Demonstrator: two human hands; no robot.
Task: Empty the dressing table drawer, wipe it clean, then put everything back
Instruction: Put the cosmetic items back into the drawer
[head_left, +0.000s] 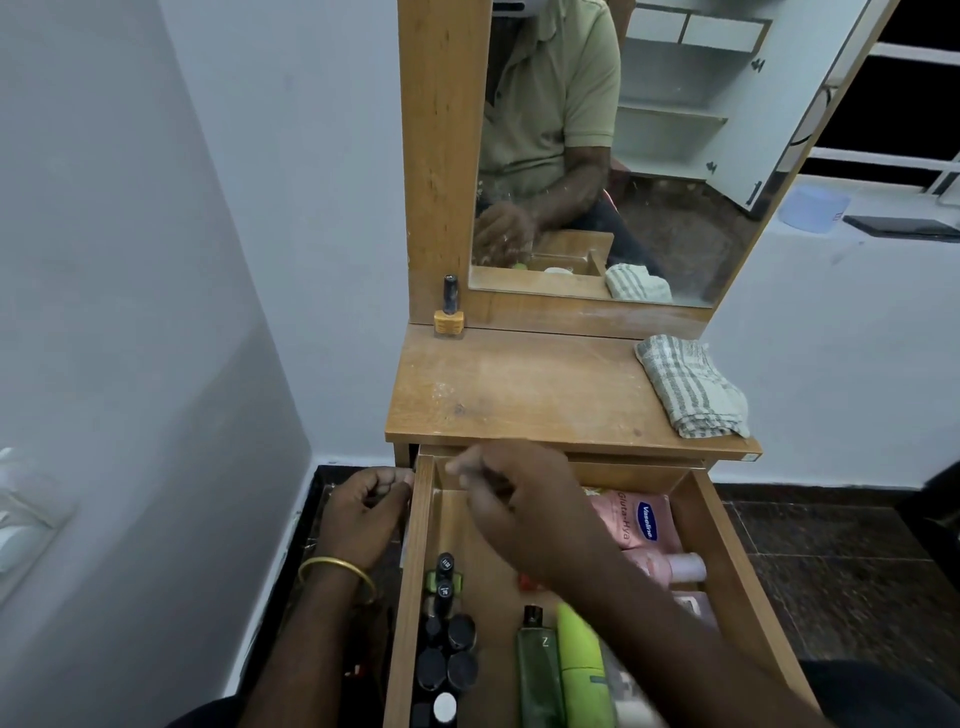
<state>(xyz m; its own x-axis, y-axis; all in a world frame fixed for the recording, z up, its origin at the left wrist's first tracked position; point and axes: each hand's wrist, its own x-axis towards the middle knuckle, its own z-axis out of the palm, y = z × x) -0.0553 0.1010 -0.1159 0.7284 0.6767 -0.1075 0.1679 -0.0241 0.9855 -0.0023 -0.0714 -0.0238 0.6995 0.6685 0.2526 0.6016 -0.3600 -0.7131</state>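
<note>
A right hand (511, 499), loosely curled and holding nothing, reaches over the still-full drawer (727, 561) while the left hand (363, 512), its grip curled empty, rests beside it.

Lighting: even, soft indoor light, moderately dim; white walls left of the mirror (597, 156) read grey-blue. Shadows: faint. Window right of the mirror: black. Glare: none; mirror glass smudged, reflection hazy. Blur: right hand (514, 499) below the mirror smeared by motion, fingers indistinct; bottles beneath it soft. Distortion: wide-angle bending of wall lines toward frame edges
</note>
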